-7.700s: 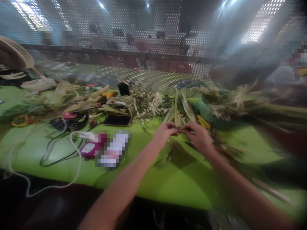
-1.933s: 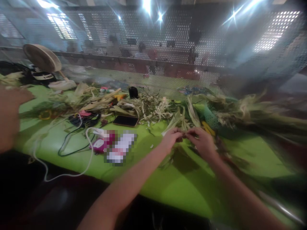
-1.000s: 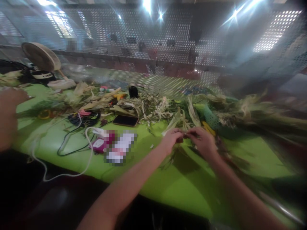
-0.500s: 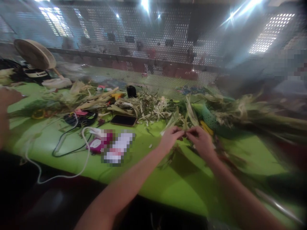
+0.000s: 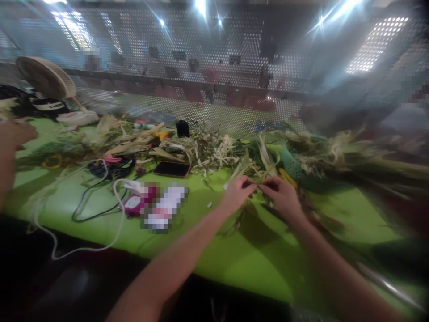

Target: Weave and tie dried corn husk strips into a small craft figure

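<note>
Over the green tabletop (image 5: 197, 214), my left hand (image 5: 238, 193) and my right hand (image 5: 280, 193) meet fingertip to fingertip. Both are closed in a pinch. Whatever lies between the fingertips is too small and blurred to name. Just behind the fingers stand pale green dried corn husks (image 5: 267, 154). Thin dry sprigs (image 5: 238, 220) lie below my hands in their shadow.
Husk scraps (image 5: 221, 152) heap along the back, near a green basket (image 5: 291, 162). To the left lie a dark phone (image 5: 172, 169), a magenta power strip (image 5: 134, 205) with a white cord, and a fan (image 5: 47, 78). Another person's hand (image 5: 20, 134) reaches in at far left.
My hands stay pinched together in almost the same place, with the fingers slightly shifted. The other person's hand at far left has moved a little further into view.
</note>
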Tool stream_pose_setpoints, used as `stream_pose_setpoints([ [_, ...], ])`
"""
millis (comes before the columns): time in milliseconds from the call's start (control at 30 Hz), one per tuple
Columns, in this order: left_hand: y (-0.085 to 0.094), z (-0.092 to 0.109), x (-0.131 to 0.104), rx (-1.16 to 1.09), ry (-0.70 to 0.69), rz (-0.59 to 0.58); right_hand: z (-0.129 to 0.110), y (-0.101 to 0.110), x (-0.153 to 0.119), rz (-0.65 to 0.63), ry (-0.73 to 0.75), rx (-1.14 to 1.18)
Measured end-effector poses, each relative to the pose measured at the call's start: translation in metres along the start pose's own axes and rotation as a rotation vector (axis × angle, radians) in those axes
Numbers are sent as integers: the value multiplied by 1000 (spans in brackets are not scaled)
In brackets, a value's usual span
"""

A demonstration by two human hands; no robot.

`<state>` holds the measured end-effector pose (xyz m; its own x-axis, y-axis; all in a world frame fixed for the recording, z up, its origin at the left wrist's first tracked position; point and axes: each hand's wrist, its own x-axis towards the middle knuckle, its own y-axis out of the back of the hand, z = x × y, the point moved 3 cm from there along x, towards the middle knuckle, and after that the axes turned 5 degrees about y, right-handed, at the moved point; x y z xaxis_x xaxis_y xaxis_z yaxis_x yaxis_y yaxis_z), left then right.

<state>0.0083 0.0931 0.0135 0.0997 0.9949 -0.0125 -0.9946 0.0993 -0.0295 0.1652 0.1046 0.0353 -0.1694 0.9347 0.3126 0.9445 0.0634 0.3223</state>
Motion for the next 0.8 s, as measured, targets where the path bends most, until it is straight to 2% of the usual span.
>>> stream_pose_setpoints([
  [100, -2, -3, 1, -91, 33, 0, -4, 0, -1, 32, -12, 3],
  [233, -4, -2, 1, -213, 38, -12, -2, -3, -1, 46, -63, 120],
  [333, -2, -1, 2, -216, 38, 8, 3, -5, -1, 49, -70, 165],
  [500, 0, -5, 4, -173, 14, 27, 5, -6, -2, 1, -56, 57],
  [800, -9, -2, -4, -282, 48, 91, -3, -8, -9, 116, -98, 173],
])
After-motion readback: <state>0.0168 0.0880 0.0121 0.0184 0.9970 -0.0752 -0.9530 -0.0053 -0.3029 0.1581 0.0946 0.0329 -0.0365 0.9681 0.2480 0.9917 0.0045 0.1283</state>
